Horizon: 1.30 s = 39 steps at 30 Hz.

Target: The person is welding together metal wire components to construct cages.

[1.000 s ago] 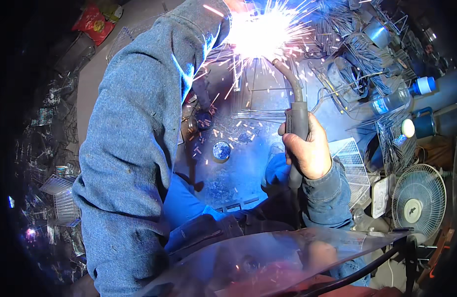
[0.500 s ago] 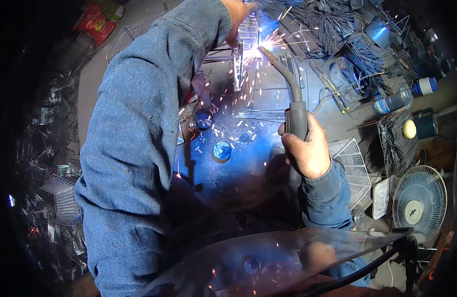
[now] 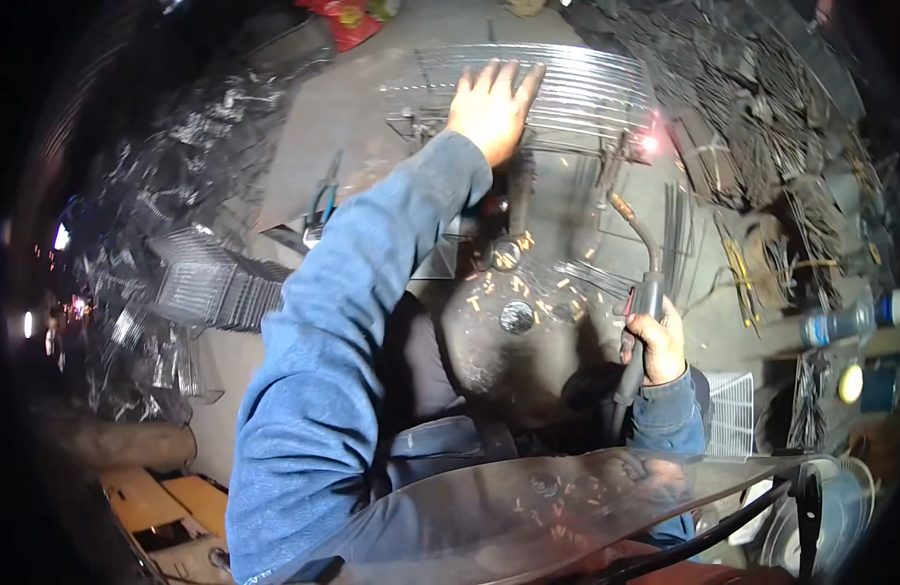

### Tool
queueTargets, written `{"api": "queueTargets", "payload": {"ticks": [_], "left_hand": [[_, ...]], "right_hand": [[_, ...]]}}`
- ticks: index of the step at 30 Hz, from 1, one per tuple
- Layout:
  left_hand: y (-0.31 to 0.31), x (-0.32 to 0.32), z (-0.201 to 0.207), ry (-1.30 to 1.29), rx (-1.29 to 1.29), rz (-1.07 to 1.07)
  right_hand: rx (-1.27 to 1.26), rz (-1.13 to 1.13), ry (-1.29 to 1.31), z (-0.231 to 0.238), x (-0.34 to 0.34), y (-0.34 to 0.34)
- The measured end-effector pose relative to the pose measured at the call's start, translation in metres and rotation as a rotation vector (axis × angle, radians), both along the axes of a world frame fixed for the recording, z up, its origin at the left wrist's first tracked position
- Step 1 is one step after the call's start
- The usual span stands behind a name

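Note:
A wire rack point(image 3: 591, 93) of bright parallel rods lies across the far part of the work area. My left hand point(image 3: 491, 109) rests on its left half, fingers stretched and apart over the rods. At the rack's right end a small spot point(image 3: 649, 144) glows red. My right hand point(image 3: 661, 346) is wrapped round the grip of a welding torch point(image 3: 640, 229), whose bent neck points up and left. The torch tip is below the rack and apart from it, with no arc showing.
Pliers with blue handles point(image 3: 323, 202) lie left of my arm. Stacked wire racks point(image 3: 211, 283) stand at the left. Wire bundles point(image 3: 762, 127), a plastic bottle point(image 3: 838, 326) and a fan point(image 3: 820, 517) are at the right. A clear face shield point(image 3: 567, 507) crosses the lower edge.
The bright arc and flying sparks have gone out. My torch has come away from the wire work. More of the rack shows, lying crosswise under my left hand, and the view has shifted.

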<state>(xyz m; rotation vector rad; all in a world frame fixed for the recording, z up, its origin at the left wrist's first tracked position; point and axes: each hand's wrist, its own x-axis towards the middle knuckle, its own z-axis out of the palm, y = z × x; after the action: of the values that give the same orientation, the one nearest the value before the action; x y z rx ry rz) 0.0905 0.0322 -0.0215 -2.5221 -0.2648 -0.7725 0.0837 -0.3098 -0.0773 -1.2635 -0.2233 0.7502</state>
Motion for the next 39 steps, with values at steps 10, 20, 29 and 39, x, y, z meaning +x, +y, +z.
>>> {"api": "queueTargets", "payload": {"ticks": [10, 20, 29, 39], "left_hand": [[0.000, 0.026, 0.246, -0.109, -0.195, -0.299], [0.003, -0.164, 0.229, 0.255, -0.282, 0.038], [0.166, -0.506, 0.275, -0.545, -0.607, 0.008], [0.230, -0.586, 0.006, 0.731, -0.560, 0.836]], "right_hand": [[-0.109, -0.015, -0.109, -0.019, 0.024, 0.008], [-0.027, -0.015, -0.208, -0.047, 0.040, 0.003], [-0.074, -0.013, -0.182, -0.038, 0.040, 0.002], [-0.531, 0.072, -0.047, -0.037, -0.060, -0.039]]}}
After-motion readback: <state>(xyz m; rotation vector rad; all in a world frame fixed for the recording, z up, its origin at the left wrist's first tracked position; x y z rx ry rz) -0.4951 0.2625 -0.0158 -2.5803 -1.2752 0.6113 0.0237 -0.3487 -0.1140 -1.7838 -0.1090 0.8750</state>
